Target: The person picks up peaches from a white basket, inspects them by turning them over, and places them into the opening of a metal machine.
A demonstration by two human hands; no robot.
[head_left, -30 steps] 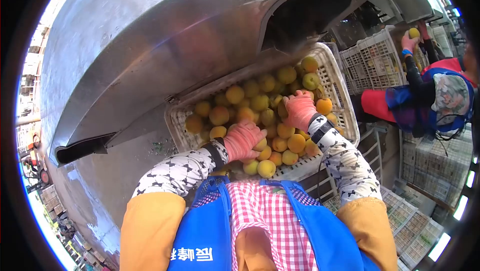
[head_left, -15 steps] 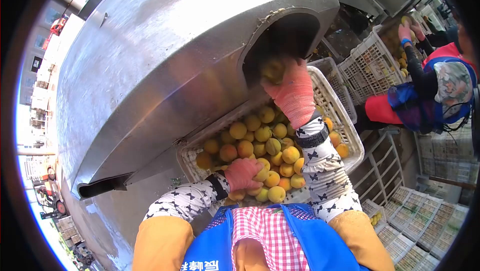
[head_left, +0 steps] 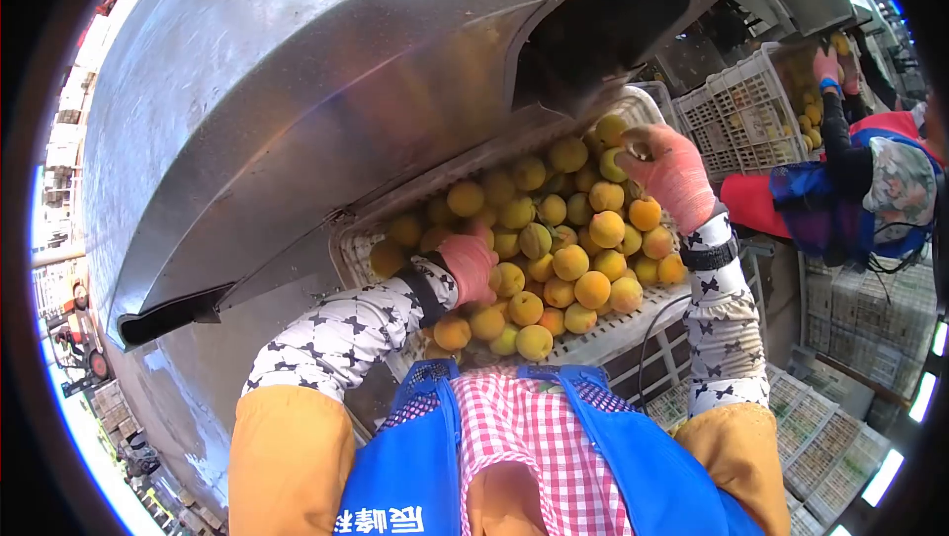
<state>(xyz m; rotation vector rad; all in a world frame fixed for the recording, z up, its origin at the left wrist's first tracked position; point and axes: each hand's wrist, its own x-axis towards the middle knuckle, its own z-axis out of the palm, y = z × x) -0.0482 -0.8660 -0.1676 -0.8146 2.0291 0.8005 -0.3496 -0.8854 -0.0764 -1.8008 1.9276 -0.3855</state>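
Over the crate [head_left: 633,324], the right hand [head_left: 672,178] curls narrowly; the left hand [head_left: 469,266], amid fruit [head_left: 535,241], hides its grip.

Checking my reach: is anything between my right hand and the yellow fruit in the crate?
Nothing visible stands between them. Your right hand is at the right side of the crate, and the yellow fruit beside it lies uncovered; contact is unclear.

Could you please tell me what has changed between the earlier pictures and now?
The right hand has drawn back from the dark opening to the right end of the crate, apparently having let go of what it carried. The left hand stays low among the yellow fruit; the crate stays in place.
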